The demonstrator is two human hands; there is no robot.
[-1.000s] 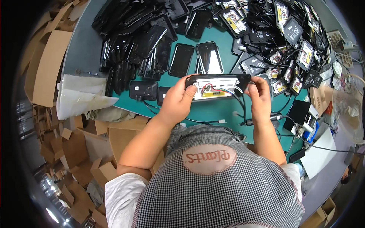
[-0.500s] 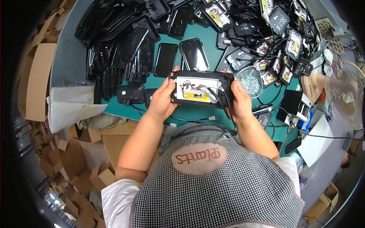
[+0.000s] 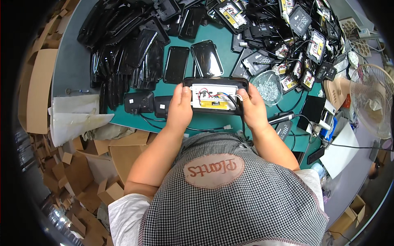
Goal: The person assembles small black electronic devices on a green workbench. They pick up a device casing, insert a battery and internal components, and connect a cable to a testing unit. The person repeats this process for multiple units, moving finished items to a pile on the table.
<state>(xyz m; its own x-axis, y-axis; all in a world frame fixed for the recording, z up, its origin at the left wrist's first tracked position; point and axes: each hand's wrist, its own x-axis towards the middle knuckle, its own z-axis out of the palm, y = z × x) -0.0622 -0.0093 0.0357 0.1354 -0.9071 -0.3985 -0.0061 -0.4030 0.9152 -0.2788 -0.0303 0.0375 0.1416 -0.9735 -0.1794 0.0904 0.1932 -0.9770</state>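
Holding the open black unit [image 3: 213, 97] between them, left hand [image 3: 180, 105] and right hand [image 3: 253, 108] have fingers clamped on its ends; the black cable [image 3: 243, 122] has shifted toward the right fingers, likely making the wiring [image 3: 223, 94] easier to inspect.

light: bright, even | glare: black panel [image 3: 208, 59] | rim: bent, dark, perhaps blurred

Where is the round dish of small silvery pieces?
In the head view, the clear dish sits right of centre on the green tabletop, just beyond the right hand, beside the pile of wired units.
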